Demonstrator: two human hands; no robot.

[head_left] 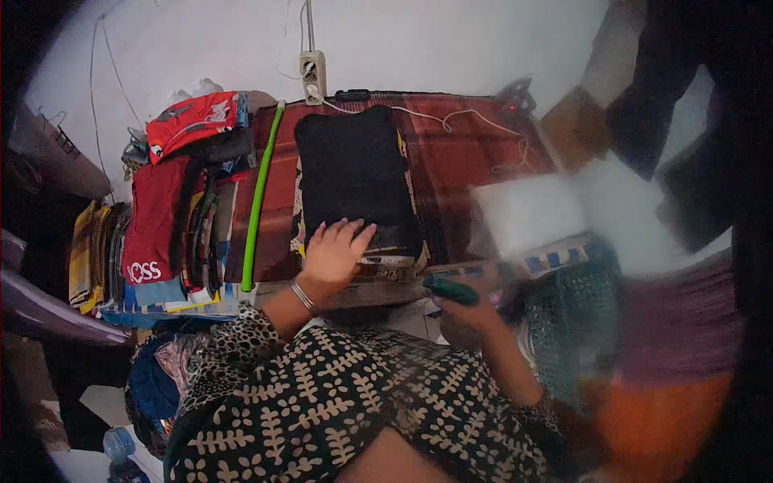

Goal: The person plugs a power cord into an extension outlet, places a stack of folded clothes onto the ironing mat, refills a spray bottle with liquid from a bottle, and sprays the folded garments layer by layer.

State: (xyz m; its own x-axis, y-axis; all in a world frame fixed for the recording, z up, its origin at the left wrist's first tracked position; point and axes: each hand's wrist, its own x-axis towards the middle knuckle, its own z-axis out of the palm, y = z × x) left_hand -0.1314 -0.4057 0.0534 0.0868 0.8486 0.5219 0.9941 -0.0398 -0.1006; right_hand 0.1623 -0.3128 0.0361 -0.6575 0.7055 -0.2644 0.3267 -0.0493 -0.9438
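Note:
A folded black cloth lies on a patterned cloth stack, on a red plaid cover. My left hand rests on its near edge with the fingers spread, holding nothing. Near the table's front edge, to the right of the black cloth, my right hand is closed around a dark green object, blurred, its kind unclear. A bright green stick lies lengthwise to the left of the black cloth.
Folded clothes stand at the left, with a dark red garment and a bright red one on top. A power strip hangs on the wall; its white cable crosses the cover. A white package lies at the right.

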